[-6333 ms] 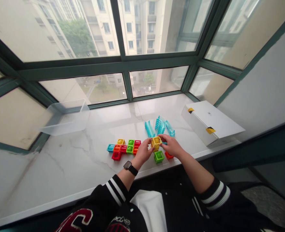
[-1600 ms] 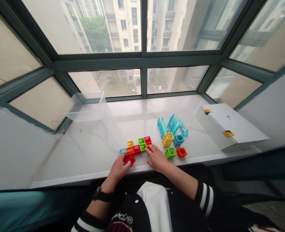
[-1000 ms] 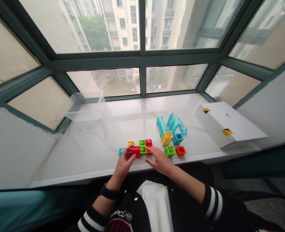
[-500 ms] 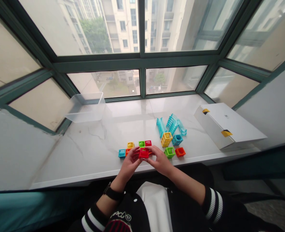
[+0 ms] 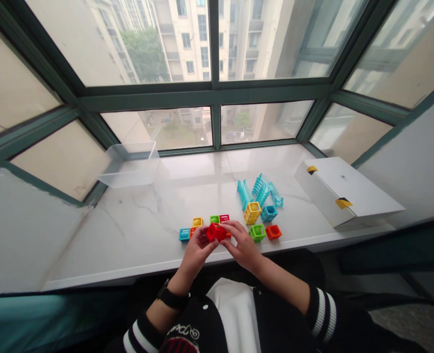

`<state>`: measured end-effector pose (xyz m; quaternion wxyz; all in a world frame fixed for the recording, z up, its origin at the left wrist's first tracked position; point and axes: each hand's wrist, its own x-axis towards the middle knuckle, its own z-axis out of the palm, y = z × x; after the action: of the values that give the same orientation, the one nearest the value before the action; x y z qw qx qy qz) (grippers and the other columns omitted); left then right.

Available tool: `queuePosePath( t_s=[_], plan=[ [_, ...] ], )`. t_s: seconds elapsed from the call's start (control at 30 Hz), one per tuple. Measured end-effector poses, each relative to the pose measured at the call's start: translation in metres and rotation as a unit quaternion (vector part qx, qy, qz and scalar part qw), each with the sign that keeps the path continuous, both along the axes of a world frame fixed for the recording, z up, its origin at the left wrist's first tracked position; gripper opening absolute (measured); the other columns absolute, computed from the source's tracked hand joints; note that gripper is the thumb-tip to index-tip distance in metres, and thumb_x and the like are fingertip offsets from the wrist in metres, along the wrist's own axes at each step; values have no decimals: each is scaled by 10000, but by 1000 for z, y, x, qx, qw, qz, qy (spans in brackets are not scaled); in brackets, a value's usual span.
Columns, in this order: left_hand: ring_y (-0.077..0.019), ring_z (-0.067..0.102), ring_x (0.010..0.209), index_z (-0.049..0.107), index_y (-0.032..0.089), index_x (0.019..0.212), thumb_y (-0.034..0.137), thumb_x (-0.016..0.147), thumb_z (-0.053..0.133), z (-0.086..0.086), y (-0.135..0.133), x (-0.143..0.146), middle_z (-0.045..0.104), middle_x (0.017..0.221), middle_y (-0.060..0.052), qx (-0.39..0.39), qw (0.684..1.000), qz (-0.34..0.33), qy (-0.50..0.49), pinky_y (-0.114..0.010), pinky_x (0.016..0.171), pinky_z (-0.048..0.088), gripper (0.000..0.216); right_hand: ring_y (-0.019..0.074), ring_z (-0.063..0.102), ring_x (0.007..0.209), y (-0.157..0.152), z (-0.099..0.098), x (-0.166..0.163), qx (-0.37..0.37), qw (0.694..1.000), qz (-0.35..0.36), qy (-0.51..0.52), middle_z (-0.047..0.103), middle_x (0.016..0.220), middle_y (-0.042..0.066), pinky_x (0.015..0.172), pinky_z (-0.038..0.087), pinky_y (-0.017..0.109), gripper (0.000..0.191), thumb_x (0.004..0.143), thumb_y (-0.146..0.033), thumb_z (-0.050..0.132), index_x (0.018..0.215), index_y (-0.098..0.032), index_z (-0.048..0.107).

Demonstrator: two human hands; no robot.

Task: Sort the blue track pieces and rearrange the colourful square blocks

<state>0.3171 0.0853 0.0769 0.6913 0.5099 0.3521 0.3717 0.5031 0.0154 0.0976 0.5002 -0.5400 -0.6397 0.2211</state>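
A red block (image 5: 216,232), a hollow plastic cube, is held between my two hands near the front of the sill. The fingers of my left hand (image 5: 197,249) grip its left side, and my right hand (image 5: 242,243) pinches it from the right. Just behind my hands lie a blue block (image 5: 184,235), a yellow block (image 5: 197,222), a green block (image 5: 215,219) and a second red block (image 5: 224,218). Orange pieces among them are partly hidden by my fingers.
Right of my hands stand a taller yellow block (image 5: 252,213), another blue block (image 5: 268,213), a light green block (image 5: 257,233) and an orange-red block (image 5: 273,232). Clear blue track pieces (image 5: 261,189) lie behind. A transparent bin (image 5: 128,171) is at left, a white box (image 5: 349,191) at right.
The red block has been turned between my fingers and tilts a little to the left, now showing its hollow side. Both hands stay in nearly the same place.
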Motion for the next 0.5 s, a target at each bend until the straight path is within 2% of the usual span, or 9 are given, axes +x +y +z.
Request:
queuePosePath(
  t_s=[0.1, 0.3, 0.4, 0.5],
  plan=[
    [-274, 744, 1094, 559, 215, 1193, 389, 768, 892, -3, 1, 7, 727, 1203, -107, 16, 999, 21, 30, -444, 989, 590, 567, 317, 578, 1294, 1, 0, -3, 21, 997, -10, -72, 621, 1384, 120, 1130, 502, 543, 611, 914, -235, 742, 1486, -303, 540],
    [-270, 741, 1026, 537, 210, 1104, 466, 769, 877, 6, -4, 24, 703, 1086, -78, 54, 995, -1, 80, -468, 960, 598, 541, 325, 598, 1200, 8, 3, -3, 15, 991, -37, -128, 654, 1285, 131, 1070, 522, 550, 602, 839, -94, 671, 1407, -239, 536],
    [-269, 730, 1037, 534, 214, 1169, 494, 832, 822, 16, -10, 27, 698, 1112, -87, 96, 993, -22, 70, -454, 953, 598, 524, 307, 625, 1173, 6, 14, 3, 17, 993, -26, -117, 663, 1269, 123, 1049, 539, 517, 575, 855, -105, 664, 1398, -240, 530],
    [-268, 714, 1071, 548, 218, 1244, 526, 961, 667, 24, -13, 25, 701, 1155, -103, 141, 988, -45, 36, -444, 964, 591, 435, 283, 653, 1144, 1, 31, 14, 28, 995, -18, -89, 689, 1227, 98, 1029, 551, 474, 484, 875, -133, 683, 1331, -252, 571]
  ],
)
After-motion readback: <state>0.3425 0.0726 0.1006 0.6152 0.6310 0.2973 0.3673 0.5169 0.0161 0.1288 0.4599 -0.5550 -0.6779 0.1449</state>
